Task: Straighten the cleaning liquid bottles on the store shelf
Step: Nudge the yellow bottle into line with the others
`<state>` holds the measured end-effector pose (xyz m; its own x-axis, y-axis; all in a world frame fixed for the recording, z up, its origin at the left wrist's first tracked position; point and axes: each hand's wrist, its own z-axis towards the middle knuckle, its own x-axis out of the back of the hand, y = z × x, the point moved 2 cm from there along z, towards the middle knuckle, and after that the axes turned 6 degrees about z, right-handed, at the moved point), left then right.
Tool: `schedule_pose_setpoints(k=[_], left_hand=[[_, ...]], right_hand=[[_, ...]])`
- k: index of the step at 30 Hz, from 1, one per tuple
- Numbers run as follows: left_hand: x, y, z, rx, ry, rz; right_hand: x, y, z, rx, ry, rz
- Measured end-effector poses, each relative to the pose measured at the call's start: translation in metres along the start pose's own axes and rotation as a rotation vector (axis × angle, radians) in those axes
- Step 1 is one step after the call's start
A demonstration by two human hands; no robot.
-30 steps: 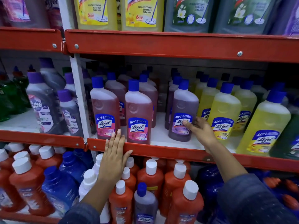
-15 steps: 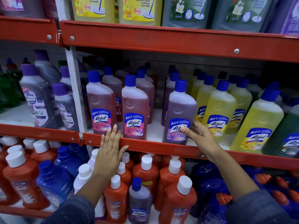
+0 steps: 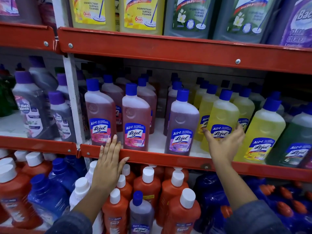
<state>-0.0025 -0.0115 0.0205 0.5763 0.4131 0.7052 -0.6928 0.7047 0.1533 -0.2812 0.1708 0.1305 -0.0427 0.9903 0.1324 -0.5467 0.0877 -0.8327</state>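
Resting flat against the red metal front rail of the middle shelf, the left hand has its fingers straight and close together, thumb spread to the side, holding nothing; its fingertips reach up over the rail just in front of the leftmost pink-liquid plastic bottle with a blue cap. A second pink-liquid blue-capped bottle stands upright just to the right of it, and a purple-liquid blue-capped bottle stands further right at the shelf's front edge, leaning slightly. The right hand reaches over the rail with its fingers spread wide around the lower front of a yellow-liquid blue-capped bottle, thumb at the label's left edge and fingertips at its right; whether it truly grips cannot be told. Another yellow-liquid bottle stands beside it to the right, with more rows behind. Orange bottles with white caps fill the shelf below, under both dark blue sleeves.
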Motion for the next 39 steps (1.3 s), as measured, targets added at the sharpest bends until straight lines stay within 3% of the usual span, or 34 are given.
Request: schedule_pose_setpoints(k=[6, 22, 33, 37, 39], left_hand=[[0.002, 0.0, 0.0, 0.005, 0.0, -0.002], [0.007, -0.005, -0.009, 0.025, -0.018, 0.0], [0.002, 0.004, -0.018, 0.021, -0.07, -0.051], [0.003, 0.025, -0.015, 0.111, 0.047, -0.223], [0.017, 0.036, -0.007, 0.175, 0.1, -0.359]], right_hand=[[-0.008, -0.008, 0.024, -0.154, -0.05, -0.079], [0.007, 0.004, -0.015, 0.104, -0.134, -0.203], [0.024, 0.017, -0.044, 0.036, -0.156, -0.17], [0.017, 0.001, -0.08, 0.229, -0.007, -0.085], [0.001, -0.018, -0.102, 0.351, -0.027, 0.007]])
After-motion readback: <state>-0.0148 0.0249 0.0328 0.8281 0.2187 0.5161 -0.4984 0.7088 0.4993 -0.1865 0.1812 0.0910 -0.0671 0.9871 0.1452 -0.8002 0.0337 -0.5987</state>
